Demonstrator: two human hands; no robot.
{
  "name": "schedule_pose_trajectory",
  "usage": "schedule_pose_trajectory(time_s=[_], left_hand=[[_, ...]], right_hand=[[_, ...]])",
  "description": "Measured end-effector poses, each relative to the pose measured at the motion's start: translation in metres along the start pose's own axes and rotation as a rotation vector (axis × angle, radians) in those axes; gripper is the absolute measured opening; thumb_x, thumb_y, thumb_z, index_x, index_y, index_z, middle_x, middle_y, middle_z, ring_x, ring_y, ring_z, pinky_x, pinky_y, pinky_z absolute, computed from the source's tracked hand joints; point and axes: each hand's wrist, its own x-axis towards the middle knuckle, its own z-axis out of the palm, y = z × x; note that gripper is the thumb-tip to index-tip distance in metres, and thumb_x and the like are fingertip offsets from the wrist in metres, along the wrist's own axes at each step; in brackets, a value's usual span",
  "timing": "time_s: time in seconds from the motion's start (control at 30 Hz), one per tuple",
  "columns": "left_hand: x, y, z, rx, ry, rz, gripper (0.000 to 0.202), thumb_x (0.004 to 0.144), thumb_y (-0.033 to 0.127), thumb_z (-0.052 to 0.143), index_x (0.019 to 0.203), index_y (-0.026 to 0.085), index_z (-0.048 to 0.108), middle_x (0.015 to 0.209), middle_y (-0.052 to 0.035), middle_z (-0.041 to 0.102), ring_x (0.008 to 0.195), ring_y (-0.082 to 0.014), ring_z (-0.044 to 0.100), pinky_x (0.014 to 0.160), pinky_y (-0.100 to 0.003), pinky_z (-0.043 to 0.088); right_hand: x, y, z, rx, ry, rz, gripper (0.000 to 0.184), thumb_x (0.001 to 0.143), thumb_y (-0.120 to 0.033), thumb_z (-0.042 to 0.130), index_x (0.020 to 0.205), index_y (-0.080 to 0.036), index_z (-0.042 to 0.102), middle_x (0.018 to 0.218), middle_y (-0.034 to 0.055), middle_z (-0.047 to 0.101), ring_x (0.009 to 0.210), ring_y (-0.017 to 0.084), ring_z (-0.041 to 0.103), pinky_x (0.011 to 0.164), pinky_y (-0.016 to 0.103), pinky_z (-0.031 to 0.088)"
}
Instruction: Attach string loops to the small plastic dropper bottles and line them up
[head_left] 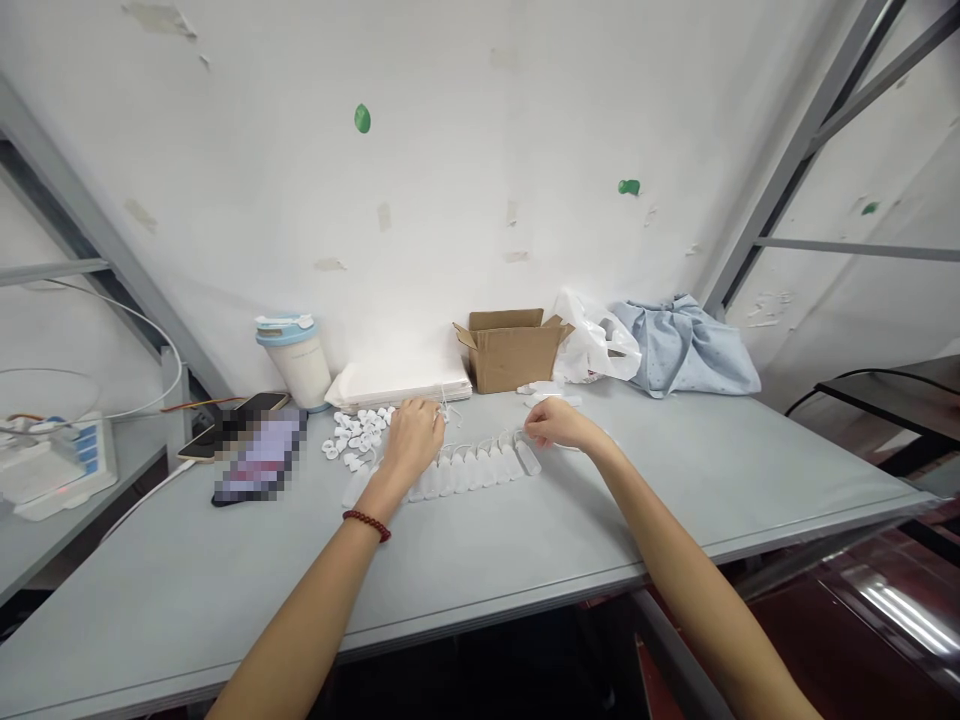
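A row of small translucent white plastic sleeves (480,468), each with a thin loop at its top, lies side by side on the grey table. My left hand (412,437), a dark red bead bracelet at its wrist, is over the row's left part with fingers curled down; thin white strands (448,410) show beside its fingertips. What it grips, if anything, is hidden. At the row's right end, my right hand (559,424) has its fingers pinched together beside the last, tilted sleeve (528,458). Whatever lies between those fingertips is too small to make out. Small white plastic caps (358,432) are heaped left of my left hand.
Behind the row are a white paper stack (397,380), an open cardboard box (517,355), a white plastic bag (592,345) and a light blue cloth bundle (686,345). At left stand a blue-lidded cup (296,365) and a phone (225,430). More translucent pieces (553,396) lie behind my right hand.
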Motion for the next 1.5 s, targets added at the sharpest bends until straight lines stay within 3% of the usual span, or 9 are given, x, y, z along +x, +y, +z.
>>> schedule_pose_trajectory(time_s=[0.1, 0.27, 0.43, 0.97, 1.5], left_hand=[[-0.001, 0.005, -0.001, -0.013, -0.006, -0.002, 0.025, 0.084, 0.019, 0.041, 0.093, 0.015, 0.064, 0.098, -0.0106, 0.067, 0.097, -0.0277, 0.056, 0.081, -0.04, 0.045], [-0.002, 0.01, -0.002, -0.043, -0.018, -0.012, 0.024, 0.083, 0.018, 0.042, 0.094, 0.016, 0.064, 0.1, -0.0098, 0.067, 0.099, -0.0271, 0.056, 0.082, -0.04, 0.045], [-0.003, 0.013, -0.001, -0.066, -0.031, -0.02, 0.023, 0.082, 0.018, 0.044, 0.093, 0.017, 0.063, 0.1, -0.009, 0.068, 0.099, -0.0273, 0.057, 0.081, -0.041, 0.046], [-0.003, 0.015, -0.005, -0.103, -0.047, -0.029, 0.021, 0.083, 0.017, 0.045, 0.095, 0.015, 0.063, 0.103, -0.01, 0.067, 0.101, -0.0282, 0.056, 0.082, -0.042, 0.045], [-0.002, 0.013, -0.003, -0.135, -0.053, -0.05, 0.023, 0.083, 0.018, 0.046, 0.096, 0.013, 0.064, 0.102, -0.0107, 0.067, 0.101, -0.0286, 0.056, 0.085, -0.042, 0.044]], right_hand=[[-0.005, -0.001, -0.004, -0.001, -0.105, 0.008, 0.01, 0.066, -0.019, 0.059, 0.073, -0.013, 0.062, 0.068, 0.0051, 0.066, 0.054, 0.014, 0.061, 0.049, 0.022, 0.045], [-0.013, -0.006, -0.011, -0.075, -0.297, -0.016, 0.041, 0.064, -0.028, 0.068, 0.103, -0.016, 0.059, 0.082, 0.0053, 0.068, 0.06, 0.014, 0.061, 0.054, 0.023, 0.045], [-0.014, -0.007, -0.011, -0.244, -0.341, -0.069, 0.065, 0.053, -0.031, 0.077, 0.114, -0.023, 0.054, 0.101, 0.0044, 0.063, 0.081, 0.018, 0.06, 0.061, 0.022, 0.042], [-0.012, -0.008, -0.007, -0.307, -0.347, -0.05, 0.056, 0.054, -0.029, 0.076, 0.104, -0.021, 0.051, 0.106, 0.0047, 0.06, 0.087, 0.02, 0.057, 0.062, 0.024, 0.04], [-0.009, -0.004, -0.005, -0.28, -0.347, -0.095, 0.059, 0.054, -0.039, 0.076, 0.103, -0.022, 0.05, 0.106, 0.0042, 0.06, 0.09, 0.022, 0.057, 0.067, 0.026, 0.042]])
